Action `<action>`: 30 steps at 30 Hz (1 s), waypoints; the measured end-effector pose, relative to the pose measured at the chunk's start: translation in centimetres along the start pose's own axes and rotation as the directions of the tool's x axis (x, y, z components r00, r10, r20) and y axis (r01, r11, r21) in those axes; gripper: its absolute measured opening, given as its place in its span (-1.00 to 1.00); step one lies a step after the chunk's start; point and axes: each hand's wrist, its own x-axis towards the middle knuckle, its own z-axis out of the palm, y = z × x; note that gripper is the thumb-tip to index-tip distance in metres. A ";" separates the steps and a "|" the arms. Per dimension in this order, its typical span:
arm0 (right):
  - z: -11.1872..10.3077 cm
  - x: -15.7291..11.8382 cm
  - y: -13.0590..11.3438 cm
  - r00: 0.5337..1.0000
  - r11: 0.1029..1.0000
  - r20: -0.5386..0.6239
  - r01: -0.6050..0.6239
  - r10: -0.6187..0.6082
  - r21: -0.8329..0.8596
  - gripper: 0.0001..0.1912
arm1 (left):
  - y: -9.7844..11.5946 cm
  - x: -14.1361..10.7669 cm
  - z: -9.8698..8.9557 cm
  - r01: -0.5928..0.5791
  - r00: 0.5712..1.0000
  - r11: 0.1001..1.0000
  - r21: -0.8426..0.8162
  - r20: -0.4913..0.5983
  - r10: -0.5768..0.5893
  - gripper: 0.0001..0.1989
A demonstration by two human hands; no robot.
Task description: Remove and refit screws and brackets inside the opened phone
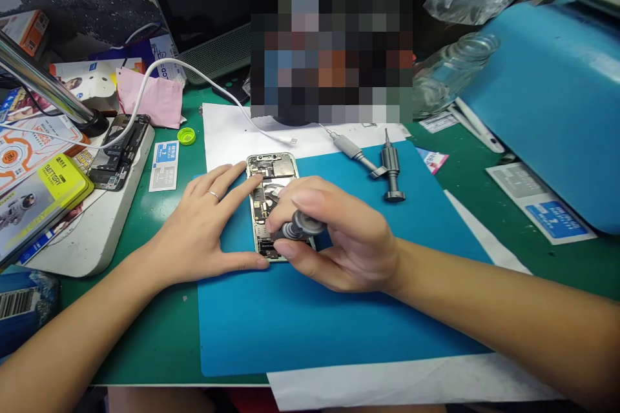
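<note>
An opened phone [264,206] with its inner parts showing lies upright on the blue mat [339,329]. My left hand [208,219] rests at the phone's left side, fingers spread, a ring on one finger, fingertips touching its edge. Over the phone's right half, my right hand [334,232] is closed around a dark grey screwdriver [307,224]; its tip is hidden behind the fingers. Two more screwdrivers, one lighter [349,147] and one darker [390,168], lie on the mat behind my right hand.
A white cable [194,68] runs across the back left. At left are a second opened phone [119,155] and a yellow battery box [43,200]. A blue case [557,103] and a glass jar [450,71] stand at right. A black screen [208,0] is behind.
</note>
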 end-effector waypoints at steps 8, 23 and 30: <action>-0.3 0.2 -0.2 1.000 1.000 0.030 -0.004 0.005 -0.030 -0.30 | 0.0 0.0 0.0 0.002 1.000 1.000 -0.014 -0.004 -0.002 0.03; 0.0 -0.1 0.1 1.000 1.000 -0.010 0.011 -0.011 -0.014 -0.32 | 0.0 0.0 0.0 0.003 1.000 1.000 -0.003 0.002 -0.003 0.03; 0.0 -0.1 0.1 1.000 1.000 -0.010 0.017 -0.017 -0.004 -0.31 | 0.0 0.0 0.0 0.001 1.000 1.000 0.003 0.003 -0.001 0.04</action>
